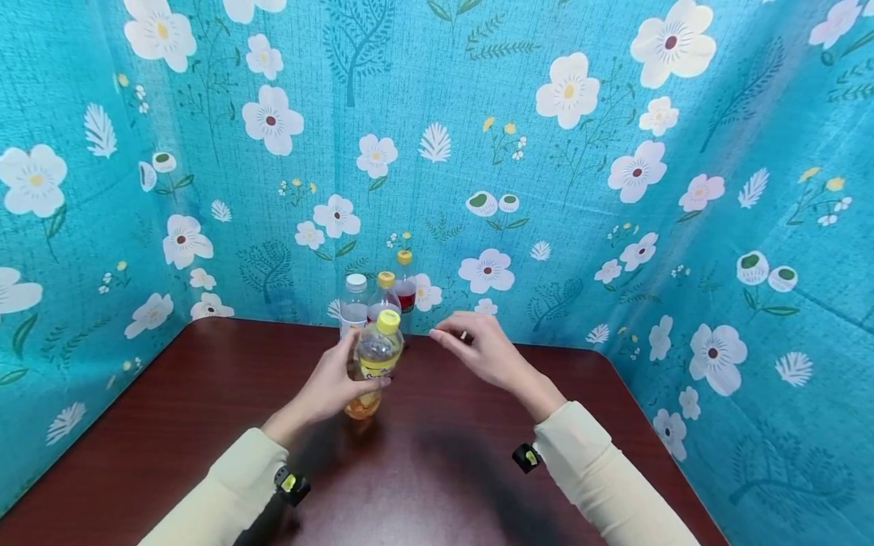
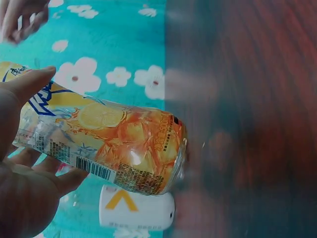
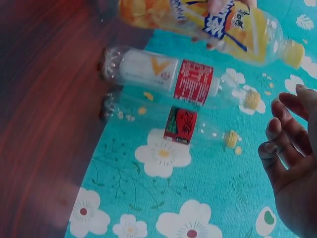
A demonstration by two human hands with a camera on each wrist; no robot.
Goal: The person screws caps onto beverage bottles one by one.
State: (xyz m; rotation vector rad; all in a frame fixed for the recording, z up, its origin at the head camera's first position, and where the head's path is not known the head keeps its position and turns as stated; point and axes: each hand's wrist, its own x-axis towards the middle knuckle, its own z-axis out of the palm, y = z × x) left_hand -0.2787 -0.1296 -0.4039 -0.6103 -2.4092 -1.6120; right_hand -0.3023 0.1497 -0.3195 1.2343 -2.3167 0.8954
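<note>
My left hand (image 1: 337, 379) grips a clear plastic bottle (image 1: 377, 356) with a yellow cap and a yellow-orange lemon label. Thumb and fingers wrap round its middle, and its base is close to the table. It tilts slightly in the head view. My right hand (image 1: 486, 350) is raised to the right of the bottle. Its fingers (image 3: 285, 134) are loosely bent and hold nothing. Behind the held bottle stand a white-capped bottle (image 1: 353, 312) and two yellow-capped, red-labelled bottles, the nearer one (image 3: 195, 82) partly hidden in the head view and the farther one (image 3: 181, 125) beside it.
The dark red-brown table (image 1: 225, 394) spreads under both arms. Along its back and sides hangs a turquoise cloth (image 1: 437, 189) printed with white flowers. The standing bottles are grouped at the table's back edge, close to the cloth.
</note>
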